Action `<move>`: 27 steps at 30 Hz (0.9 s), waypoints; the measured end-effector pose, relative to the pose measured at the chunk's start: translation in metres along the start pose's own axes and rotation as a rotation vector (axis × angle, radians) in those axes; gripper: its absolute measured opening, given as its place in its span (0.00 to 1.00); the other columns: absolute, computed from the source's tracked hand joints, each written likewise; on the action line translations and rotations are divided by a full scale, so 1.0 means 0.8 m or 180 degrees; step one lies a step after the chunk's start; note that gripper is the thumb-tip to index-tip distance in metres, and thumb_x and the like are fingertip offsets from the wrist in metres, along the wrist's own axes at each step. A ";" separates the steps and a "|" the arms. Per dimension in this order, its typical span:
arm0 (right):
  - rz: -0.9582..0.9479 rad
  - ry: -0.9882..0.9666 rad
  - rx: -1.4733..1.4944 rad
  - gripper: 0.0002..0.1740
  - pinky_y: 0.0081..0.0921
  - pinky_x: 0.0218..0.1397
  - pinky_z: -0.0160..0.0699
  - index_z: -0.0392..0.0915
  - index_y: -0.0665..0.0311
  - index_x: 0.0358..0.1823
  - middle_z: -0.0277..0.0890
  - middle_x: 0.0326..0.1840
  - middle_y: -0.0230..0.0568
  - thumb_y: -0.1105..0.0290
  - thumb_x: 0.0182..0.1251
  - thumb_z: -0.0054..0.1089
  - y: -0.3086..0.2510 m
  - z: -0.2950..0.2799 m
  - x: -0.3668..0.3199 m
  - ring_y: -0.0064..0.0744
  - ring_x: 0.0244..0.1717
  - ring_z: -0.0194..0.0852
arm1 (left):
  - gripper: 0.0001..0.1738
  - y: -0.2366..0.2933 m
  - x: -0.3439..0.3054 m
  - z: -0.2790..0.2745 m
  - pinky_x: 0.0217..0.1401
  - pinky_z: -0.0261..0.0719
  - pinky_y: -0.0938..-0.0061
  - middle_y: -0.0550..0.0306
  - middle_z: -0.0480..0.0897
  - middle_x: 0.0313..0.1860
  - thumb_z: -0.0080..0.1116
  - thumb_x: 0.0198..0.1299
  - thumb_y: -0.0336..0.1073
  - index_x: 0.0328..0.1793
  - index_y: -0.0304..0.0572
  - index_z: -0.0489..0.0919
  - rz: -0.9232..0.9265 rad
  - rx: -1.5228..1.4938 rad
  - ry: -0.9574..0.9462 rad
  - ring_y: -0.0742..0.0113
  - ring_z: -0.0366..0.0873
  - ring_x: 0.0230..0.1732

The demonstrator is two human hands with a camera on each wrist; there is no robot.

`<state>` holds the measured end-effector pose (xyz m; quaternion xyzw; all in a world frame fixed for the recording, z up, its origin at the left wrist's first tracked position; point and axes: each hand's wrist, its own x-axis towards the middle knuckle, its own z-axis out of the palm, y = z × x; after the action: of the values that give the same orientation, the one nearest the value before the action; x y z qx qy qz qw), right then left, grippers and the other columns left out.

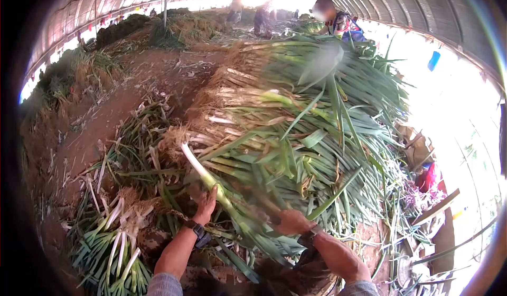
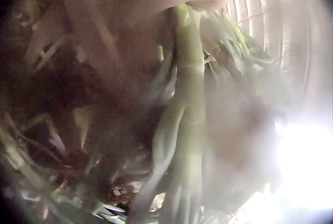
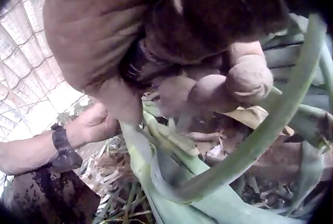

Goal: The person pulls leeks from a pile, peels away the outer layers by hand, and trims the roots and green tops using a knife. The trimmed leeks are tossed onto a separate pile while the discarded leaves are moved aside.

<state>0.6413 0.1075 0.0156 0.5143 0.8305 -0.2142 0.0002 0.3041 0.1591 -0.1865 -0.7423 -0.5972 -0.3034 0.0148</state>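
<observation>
A single leek (image 1: 198, 165), its white shank and roots pointing up-left, slants across the front of the pile. My left hand (image 1: 205, 206) grips its pale green stem; the left wrist view shows the stem (image 2: 190, 78) running down below that hand. My right hand (image 1: 293, 223) is at the leek's leafy part, fingers curled. In the right wrist view, the right thumb (image 3: 119, 101) overlaps a leek leaf (image 3: 136, 146), and another long leaf (image 3: 250, 156) bends past the curled fingers (image 3: 250, 78). What lies inside that hand is partly hidden.
A large heap of leeks (image 1: 338, 121) lies ahead, roots to the left. A smaller bunch of leeks (image 1: 119, 243) rests at the front left among leaf scraps. Someone (image 1: 338, 21) bends behind the heap. Wooden pieces (image 1: 435, 207) and litter are at the right.
</observation>
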 end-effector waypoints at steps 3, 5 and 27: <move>-0.0330 -0.0199 -0.0018 0.24 0.47 0.44 0.82 0.81 0.55 0.53 0.83 0.36 0.54 0.51 0.59 0.58 0.000 -0.004 0.000 0.56 0.37 0.83 | 0.35 0.092 0.046 -0.101 0.59 0.72 0.62 0.48 0.74 0.57 0.45 0.71 0.61 0.69 0.37 0.68 -0.2517 -0.3568 -0.0063 0.57 0.73 0.56; -0.0054 -0.0227 0.0138 0.23 0.47 0.44 0.82 0.81 0.55 0.51 0.83 0.35 0.53 0.50 0.59 0.59 0.001 0.004 0.003 0.55 0.37 0.83 | 0.33 0.095 0.049 -0.107 0.58 0.72 0.64 0.51 0.74 0.58 0.43 0.71 0.61 0.67 0.41 0.70 -0.2940 -0.4396 -0.0149 0.59 0.73 0.55; 0.0027 0.0052 -0.0192 0.24 0.47 0.44 0.79 0.82 0.60 0.44 0.82 0.33 0.52 0.46 0.61 0.58 0.010 0.023 0.013 0.56 0.38 0.81 | 0.20 0.069 0.030 -0.063 0.44 0.75 0.59 0.53 0.81 0.41 0.62 0.64 0.42 0.55 0.35 0.75 -0.2326 -0.3189 0.0408 0.60 0.79 0.41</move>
<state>0.6394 0.1131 -0.0061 0.5193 0.8343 -0.1848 0.0098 0.3343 0.1451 -0.1156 -0.3871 -0.5957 -0.5762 -0.4042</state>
